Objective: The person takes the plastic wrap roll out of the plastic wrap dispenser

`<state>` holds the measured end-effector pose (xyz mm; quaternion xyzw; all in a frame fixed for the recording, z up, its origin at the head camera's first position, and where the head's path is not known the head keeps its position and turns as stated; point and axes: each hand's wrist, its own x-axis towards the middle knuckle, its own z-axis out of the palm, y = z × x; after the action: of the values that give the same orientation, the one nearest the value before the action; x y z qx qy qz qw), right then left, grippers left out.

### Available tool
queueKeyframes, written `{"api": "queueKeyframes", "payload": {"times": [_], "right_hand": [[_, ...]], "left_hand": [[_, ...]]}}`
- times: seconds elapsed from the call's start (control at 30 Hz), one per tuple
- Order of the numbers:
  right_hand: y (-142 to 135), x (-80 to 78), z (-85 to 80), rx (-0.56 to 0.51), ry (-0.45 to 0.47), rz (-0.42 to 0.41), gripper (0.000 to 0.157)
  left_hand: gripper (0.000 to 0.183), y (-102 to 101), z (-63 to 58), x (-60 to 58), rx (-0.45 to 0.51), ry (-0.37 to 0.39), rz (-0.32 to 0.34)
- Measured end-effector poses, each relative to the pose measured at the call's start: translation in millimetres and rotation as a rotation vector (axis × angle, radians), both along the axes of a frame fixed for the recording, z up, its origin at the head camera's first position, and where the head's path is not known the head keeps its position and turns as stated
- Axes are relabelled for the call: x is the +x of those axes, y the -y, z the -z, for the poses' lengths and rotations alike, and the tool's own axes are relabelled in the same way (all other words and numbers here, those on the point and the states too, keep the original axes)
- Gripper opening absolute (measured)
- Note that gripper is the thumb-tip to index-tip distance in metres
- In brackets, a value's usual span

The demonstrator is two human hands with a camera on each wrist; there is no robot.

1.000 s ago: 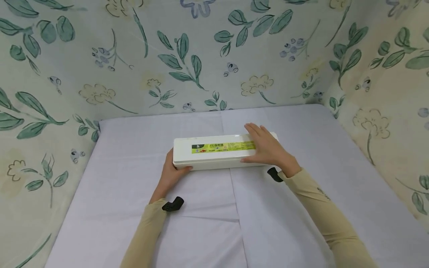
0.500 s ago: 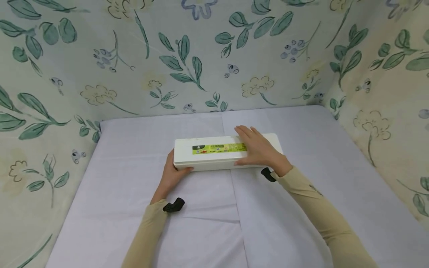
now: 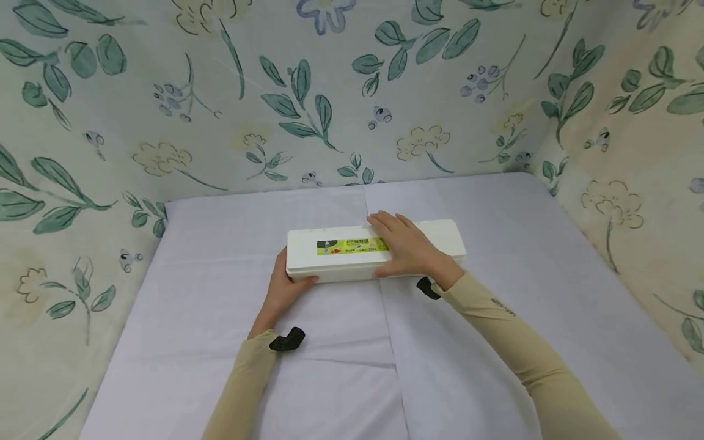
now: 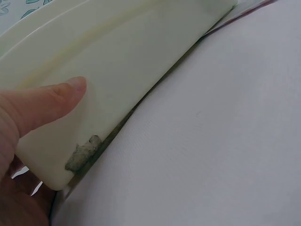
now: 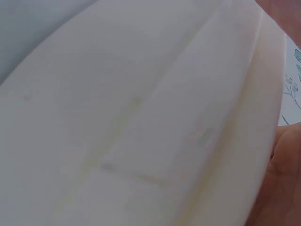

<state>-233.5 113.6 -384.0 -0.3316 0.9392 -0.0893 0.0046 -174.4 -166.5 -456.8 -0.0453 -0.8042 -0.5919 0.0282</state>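
Note:
A long white cling film box [image 3: 335, 272] with a green-yellow label [image 3: 342, 246] lies on the white cloth. At its left end my left hand [image 3: 282, 291] grips it, thumb on the front wall and the other fingers round the end, mostly hidden. The left wrist view shows that thumb [image 4: 56, 101] against the pale wall, above a dark, rough patch [image 4: 83, 154] near the lower corner. My right hand [image 3: 407, 247] straddles the box right of its middle, thumb at the front side and fingers across the lid to the back edge, covering the label's right part.
White cloth [image 3: 220, 256] with creases covers the table under the box. Behind and at both sides rise floral fabric walls [image 3: 352, 91]. A small black wrist camera [image 3: 288, 340] sits on the left cuff, another black camera [image 3: 427, 288] at the right wrist.
My right hand has slid leftward along the lid, uncovering the box's right end and covering more of the label. The left hand and the box have stayed nearly in place.

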Motion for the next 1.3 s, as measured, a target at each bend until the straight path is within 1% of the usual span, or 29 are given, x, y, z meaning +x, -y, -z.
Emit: {"api": "queueKeyframes", "payload": {"times": [0.07,0.3,0.37,0.63,0.93,1.3], "right_hand": [[2,-0.5,2.7,0.006,0.004,-0.001,0.114],[7,-2.6,7.6,0.016,-0.026,-0.03,0.111],[7,-3.8,8.8,0.019,-0.032,-0.042,0.11],[4,-9.2,12.4,0.057,-0.019,-0.048,0.105],[5,-13.7,13.7,0.063,-0.06,-0.079,0.099],[5,-13.4,12.9,0.042,-0.097,-0.105,0.094]], "left_hand": [[0.096,-1,1.8,-0.4,-0.009,0.007,0.001],[0.098,5,29.6,-13.1,0.017,-0.022,-0.01],[0.098,6,32.7,-14.4,0.006,-0.033,-0.009],[0.096,6,34.4,-15.2,0.001,-0.049,-0.016],[0.096,7,33.5,-15.3,0.003,-0.041,-0.014],[0.095,5,32.5,-14.5,0.023,-0.035,-0.016]]}}
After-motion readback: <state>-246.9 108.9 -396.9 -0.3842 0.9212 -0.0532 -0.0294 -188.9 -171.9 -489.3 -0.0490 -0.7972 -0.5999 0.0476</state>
